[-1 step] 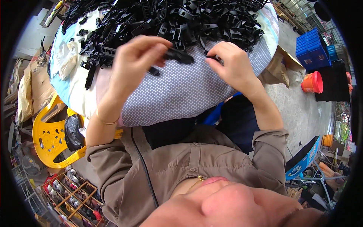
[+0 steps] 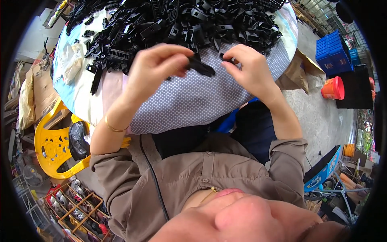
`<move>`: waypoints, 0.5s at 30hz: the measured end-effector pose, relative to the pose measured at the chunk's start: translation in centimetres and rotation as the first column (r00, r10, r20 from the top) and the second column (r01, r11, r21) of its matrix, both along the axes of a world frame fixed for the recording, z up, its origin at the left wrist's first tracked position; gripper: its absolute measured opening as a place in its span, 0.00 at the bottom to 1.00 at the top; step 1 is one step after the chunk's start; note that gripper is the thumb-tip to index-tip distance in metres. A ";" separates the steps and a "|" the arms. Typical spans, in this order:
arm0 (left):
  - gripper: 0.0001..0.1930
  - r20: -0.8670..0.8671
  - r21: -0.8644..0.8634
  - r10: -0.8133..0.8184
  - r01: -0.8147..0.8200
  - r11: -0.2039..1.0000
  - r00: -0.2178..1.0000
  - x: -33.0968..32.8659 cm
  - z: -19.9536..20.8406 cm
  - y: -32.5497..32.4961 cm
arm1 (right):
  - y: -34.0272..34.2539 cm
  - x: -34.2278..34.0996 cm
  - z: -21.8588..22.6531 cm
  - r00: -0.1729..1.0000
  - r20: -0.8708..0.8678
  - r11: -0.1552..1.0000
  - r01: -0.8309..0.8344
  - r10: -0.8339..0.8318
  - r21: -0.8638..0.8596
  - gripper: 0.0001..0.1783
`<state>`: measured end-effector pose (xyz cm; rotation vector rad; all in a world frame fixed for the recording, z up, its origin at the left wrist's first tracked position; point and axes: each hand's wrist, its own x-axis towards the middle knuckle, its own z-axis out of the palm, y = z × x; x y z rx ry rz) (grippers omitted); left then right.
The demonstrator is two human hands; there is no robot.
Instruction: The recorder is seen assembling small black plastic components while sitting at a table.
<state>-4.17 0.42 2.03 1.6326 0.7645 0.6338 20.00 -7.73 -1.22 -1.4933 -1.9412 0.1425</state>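
Above the near side of a cloth-covered table, my left hand (image 2: 161, 66) is closed on a long black plastic part (image 2: 201, 66), which slants down to the right from the fingertips. My right hand (image 2: 250, 64) pinches a small black plastic piece (image 2: 226, 59) between thumb and fingers; most of it is hidden. A short gap separates the two parts. Just beyond both hands lies a big heap of black plastic parts (image 2: 153, 30), many shaped like clips or buckles. Beneath the hands is a dotted grey cloth (image 2: 181, 109).
A clear plastic bag (image 2: 71, 64) lies on the table's left. On that side stands a yellow plastic chair (image 2: 52, 151) with a black bag (image 2: 78, 140) on it. To the right are a paper sack (image 2: 300, 72), a red bucket (image 2: 333, 88) and a blue crate (image 2: 332, 52).
My left hand has shifted right with its black part, bringing it nearer my right hand. My right hand has hardly moved.
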 end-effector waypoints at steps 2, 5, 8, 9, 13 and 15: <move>0.19 -0.016 -0.165 -0.151 0.146 0.975 0.988 1.0 -1.1 -1.1 | -0.8 0.2 0.1 0.933 -0.354 0.991 0.012 -0.060 -0.135 0.18; 0.17 -0.195 0.191 -0.169 0.206 0.960 0.966 1.5 -2.5 -1.9 | -1.5 0.5 -0.4 0.749 -0.662 0.981 -0.149 0.028 -0.126 0.22; 0.14 -0.329 0.393 -0.126 0.257 0.883 0.936 1.6 -1.6 -2.4 | -2.0 1.6 0.5 0.916 -0.390 0.977 -0.160 0.094 -0.139 0.17; 0.14 -0.330 0.391 -0.124 0.255 0.884 0.936 1.5 -1.5 -2.6 | -2.2 1.8 0.9 0.983 -0.113 0.978 -0.159 0.144 -0.134 0.15; 0.12 -0.347 0.503 -0.069 0.248 0.828 0.935 1.5 -1.8 -2.8 | -3.0 2.4 0.9 0.988 0.080 0.990 -0.127 0.131 -0.053 0.14; 0.12 -0.355 0.515 -0.078 0.265 0.815 0.932 1.6 -2.0 -2.7 | -3.1 1.7 1.4 0.991 0.059 0.993 -0.115 0.116 -0.014 0.15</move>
